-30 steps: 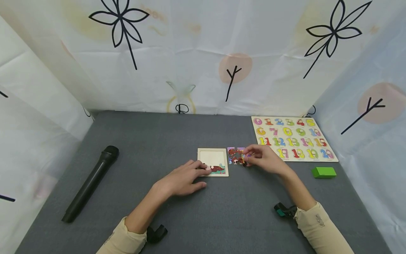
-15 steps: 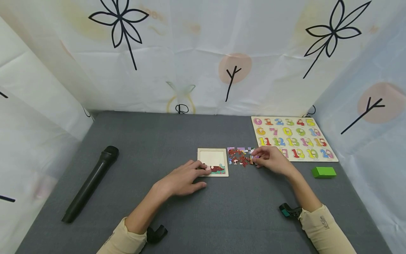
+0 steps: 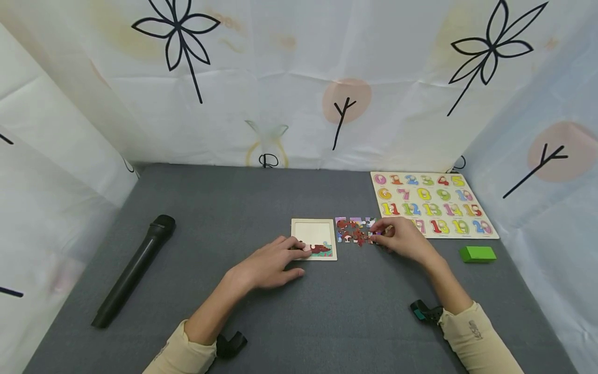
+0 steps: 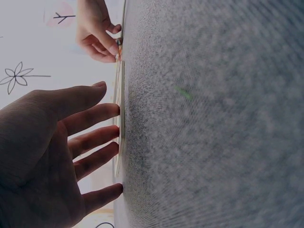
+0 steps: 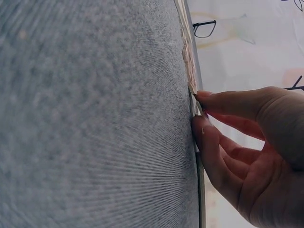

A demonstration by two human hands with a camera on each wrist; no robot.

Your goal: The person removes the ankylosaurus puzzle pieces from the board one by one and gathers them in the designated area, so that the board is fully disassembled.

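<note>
A small square wooden puzzle tray (image 3: 313, 221) lies in the middle of the table, with picture pieces (image 3: 321, 249) in red and teal along its near side. My left hand (image 3: 268, 264) rests its spread, fairly straight fingertips on the tray's near left part; the left wrist view shows them touching its edge. Right of the tray, loose jigsaw pieces (image 3: 348, 228) in brown and purple lie side by side. At the right end of this group my right hand (image 3: 404, 237) pinches a jigsaw piece (image 5: 199, 107) low over the tabletop, mostly hidden by the fingers.
A pale number board (image 3: 432, 201) lies at the back right, close behind my right hand. Nearer the right edge sits a green block (image 3: 477, 254). A black microphone (image 3: 134, 272) lies on the left. White patterned cloth (image 3: 289, 104) encloses the table's back and sides.
My right hand has moved right from over the middle of the loose pieces to their right end, uncovering more of them. The left hand and tray have stayed in place.
</note>
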